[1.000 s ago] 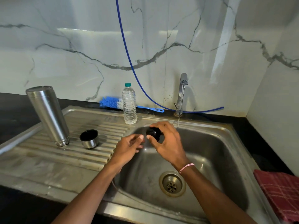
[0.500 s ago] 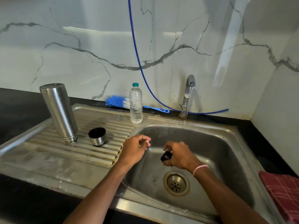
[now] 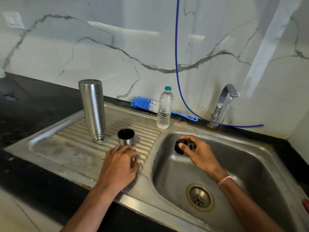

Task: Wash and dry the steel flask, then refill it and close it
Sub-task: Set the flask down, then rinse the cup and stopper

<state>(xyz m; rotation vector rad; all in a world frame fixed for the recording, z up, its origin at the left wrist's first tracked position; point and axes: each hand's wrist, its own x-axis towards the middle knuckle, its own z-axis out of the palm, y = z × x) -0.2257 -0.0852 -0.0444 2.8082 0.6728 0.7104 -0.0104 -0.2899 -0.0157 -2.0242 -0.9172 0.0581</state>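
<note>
Steel flask [image 3: 92, 109]: inverted at ten o'clock, draining.
Right hand [image 3: 200, 153]: pinches black stopper [image 3: 179, 147] near running tap [image 3: 224, 101], for rinsing.
Left hand [image 3: 120, 164]: relaxed, we think, bracing on surface [image 3: 66, 148].

I can't read any words or numbers here. The blue brush handle [image 3: 184, 115], a bit right of the middle of the frame, has small dark marks near its end. They are too tiny and blurry for me to make out. The clear water bottle [image 3: 164, 108] standing just in front of it has nothing on it that I can read.
</note>
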